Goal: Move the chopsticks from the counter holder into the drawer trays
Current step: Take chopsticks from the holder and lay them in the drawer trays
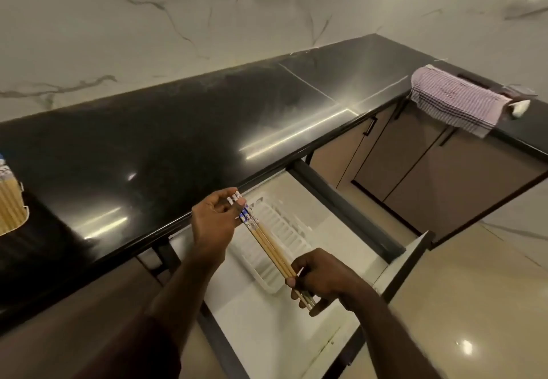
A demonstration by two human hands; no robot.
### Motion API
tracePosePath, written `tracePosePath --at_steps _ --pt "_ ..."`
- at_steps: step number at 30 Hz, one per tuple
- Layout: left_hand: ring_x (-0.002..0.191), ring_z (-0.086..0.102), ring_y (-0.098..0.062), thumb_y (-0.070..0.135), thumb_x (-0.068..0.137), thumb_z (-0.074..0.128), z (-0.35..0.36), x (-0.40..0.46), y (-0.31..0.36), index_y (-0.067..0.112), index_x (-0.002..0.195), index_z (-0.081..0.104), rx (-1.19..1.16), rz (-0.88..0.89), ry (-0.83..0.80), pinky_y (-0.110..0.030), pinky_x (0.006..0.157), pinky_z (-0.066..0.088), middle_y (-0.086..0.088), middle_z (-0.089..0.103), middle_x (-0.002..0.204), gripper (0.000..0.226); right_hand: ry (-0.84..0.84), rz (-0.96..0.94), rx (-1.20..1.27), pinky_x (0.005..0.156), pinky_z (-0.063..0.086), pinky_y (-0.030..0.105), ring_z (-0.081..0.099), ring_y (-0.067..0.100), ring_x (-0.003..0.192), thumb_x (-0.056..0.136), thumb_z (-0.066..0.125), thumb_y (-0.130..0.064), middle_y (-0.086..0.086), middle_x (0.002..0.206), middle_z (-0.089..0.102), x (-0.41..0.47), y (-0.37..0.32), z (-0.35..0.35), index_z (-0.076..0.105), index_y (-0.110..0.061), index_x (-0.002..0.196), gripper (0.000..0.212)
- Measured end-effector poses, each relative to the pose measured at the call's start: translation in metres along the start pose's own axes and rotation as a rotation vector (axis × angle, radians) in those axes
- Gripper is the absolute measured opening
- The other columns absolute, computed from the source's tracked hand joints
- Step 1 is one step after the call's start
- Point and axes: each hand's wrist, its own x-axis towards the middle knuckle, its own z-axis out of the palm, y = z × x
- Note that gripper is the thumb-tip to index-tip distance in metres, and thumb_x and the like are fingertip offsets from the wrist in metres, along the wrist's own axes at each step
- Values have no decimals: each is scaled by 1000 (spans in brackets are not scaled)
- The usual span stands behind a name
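- Where the frame cuts off at far left, a holder (12,211) sits on the black desk (154,141), full of wooden chopsticks, only partly in view.
- left hand (215,223): raised over the desk's front edge, fingers pinched shut on the blue-and-white patterned ends of a small bundle of chopsticks (268,245).
- bundle runs diagonally down to the right, above the open drawer (296,304), touching nothing but the two hands.
- white tray (278,236) lies inside the drawer, right under the bundle; ribbed slots, contents not clear.
- right hand (321,279): fingers curled closed around the thin plain tips of the same bundle, tips poke out below the fingers.
- exact stick count hard to tell, three or four.
- far right: striped cloth (456,101) draped over the desk edge, well apart from the hands.
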Motion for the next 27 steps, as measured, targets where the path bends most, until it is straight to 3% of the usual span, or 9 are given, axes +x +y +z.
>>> tracePosePath --at_steps 3,6,9,12,16,20,23,25,27 --pt "85 73 -21 0 84 67 3 15 -35 13 105 64 14 -75 -7 -26 66 60 -12 72 96 24 -3 67 -38 69 62 49 75 25 74 90 68 -14 13 89 77 24 10 4 72 -10 100 11" --pt "89 73 -26 -3 83 69 5 25 -65 7 125 55 31 -146 -24 -40 72 61 -18 69 106 46 8 118 -83 67 63 48 75 31 80 90 65 -11 13 90 76 49 18 6 72 -9 99 11" --pt "93 71 -26 -3 80 73 5 32 -92 15 139 40 133 -192 -50 -48 77 60 -15 67 112 70 15 157 -133 64 63 46 74 24 67 90 63 -10 10 82 77 75 21 9 73 -10 90 10" --pt "95 70 -20 5 76 78 7 42 -116 19 142 33 227 -193 -64 -46 79 60 -8 69 111 81 26 183 -194 63 63 43 72 19 58 87 64 -8 7 76 77 102 20 9 74 -11 82 11" --pt "102 64 -14 13 78 79 12 48 -130 22 143 34 424 -140 -54 -38 89 56 1 67 111 78 -1 194 -259 52 61 45 72 23 56 79 71 -2 12 74 76 141 11 9 74 -4 83 5" --pt "99 67 -18 24 79 77 10 61 -152 17 121 61 744 48 -9 -41 89 55 -1 71 110 45 0 200 -328 41 57 37 69 21 48 81 72 -10 6 64 73 178 7 18 74 -3 86 8" --pt "104 63 -18 32 83 73 11 65 -160 18 119 61 968 152 -40 -36 97 49 -1 69 117 41 -3 183 -415 59 62 40 74 23 66 76 75 -21 4 76 76 204 12 29 73 -9 93 21" --pt "127 48 -22 36 91 61 13 66 -163 15 135 49 1171 148 -97 -34 110 33 -5 56 137 50 -1 160 -478 74 62 40 74 24 80 74 77 -28 4 88 75 217 19 36 72 -11 98 30" --pt "141 32 -21 40 97 47 14 66 -168 15 142 41 1343 147 -184 -36 118 14 -5 43 149 52 -14 149 -507 78 61 36 73 21 82 77 77 -28 3 91 75 226 23 42 72 -11 98 28"
